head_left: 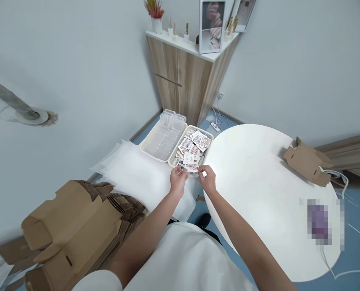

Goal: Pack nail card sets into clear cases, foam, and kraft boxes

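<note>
1. The left hand (178,179) pinches the left end of a card (191,167).
2. The right hand (208,178) pinches its right end.
3. The card is over the near edge of a basket (208,149) heaped with cards (194,150).
4. The round table's (253,182) left edge is just beside the basket.

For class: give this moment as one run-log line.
left hand: holding card; right hand: holding same card; basket: beneath, heaped with cards; table: at right
</note>
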The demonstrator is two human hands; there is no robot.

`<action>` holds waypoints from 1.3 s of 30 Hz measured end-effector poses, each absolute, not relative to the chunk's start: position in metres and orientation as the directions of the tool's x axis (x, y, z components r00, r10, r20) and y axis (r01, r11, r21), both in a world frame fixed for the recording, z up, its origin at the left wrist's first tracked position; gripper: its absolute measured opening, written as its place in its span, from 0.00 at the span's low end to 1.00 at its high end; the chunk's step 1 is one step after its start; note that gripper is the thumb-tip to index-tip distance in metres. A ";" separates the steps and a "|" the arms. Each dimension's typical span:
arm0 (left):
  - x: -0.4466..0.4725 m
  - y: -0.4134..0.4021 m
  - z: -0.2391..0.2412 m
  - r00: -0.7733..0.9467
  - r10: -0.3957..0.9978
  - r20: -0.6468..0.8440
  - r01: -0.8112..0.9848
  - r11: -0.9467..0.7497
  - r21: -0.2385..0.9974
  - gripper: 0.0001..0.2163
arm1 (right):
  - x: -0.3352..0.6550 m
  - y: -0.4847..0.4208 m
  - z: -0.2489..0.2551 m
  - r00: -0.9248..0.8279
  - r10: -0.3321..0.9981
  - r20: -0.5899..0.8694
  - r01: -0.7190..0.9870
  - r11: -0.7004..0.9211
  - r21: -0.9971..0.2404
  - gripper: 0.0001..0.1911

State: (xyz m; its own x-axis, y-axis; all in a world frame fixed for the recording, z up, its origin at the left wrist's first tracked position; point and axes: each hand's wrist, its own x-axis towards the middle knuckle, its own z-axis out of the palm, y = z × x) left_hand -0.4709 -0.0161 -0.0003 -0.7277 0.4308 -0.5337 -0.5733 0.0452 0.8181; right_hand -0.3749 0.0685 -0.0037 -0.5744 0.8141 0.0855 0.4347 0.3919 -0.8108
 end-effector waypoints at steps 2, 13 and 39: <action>-0.455 -0.025 0.008 -0.638 0.511 -0.576 -0.645 0.055 0.762 0.15 | -0.357 0.063 0.003 -0.580 0.806 0.119 0.416 0.419 -0.807 0.08; -0.350 -0.030 0.037 -0.512 0.693 -0.507 -0.585 0.151 0.797 0.14 | -0.226 0.038 0.024 -0.395 0.899 0.190 0.283 0.316 -0.905 0.09; -0.236 -0.002 0.016 -0.156 0.911 -0.383 -0.124 0.367 0.922 0.11 | -0.073 0.047 0.025 -0.183 0.915 -0.360 -0.114 -0.384 -0.916 0.11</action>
State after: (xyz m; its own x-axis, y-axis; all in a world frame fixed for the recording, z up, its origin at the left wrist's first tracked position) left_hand -0.2362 -0.0018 0.0157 -0.1558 0.9105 -0.3830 -0.1241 0.3666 0.9221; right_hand -0.0728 0.0474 0.0248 -0.1832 0.9146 -0.3604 -0.1143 -0.3839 -0.9163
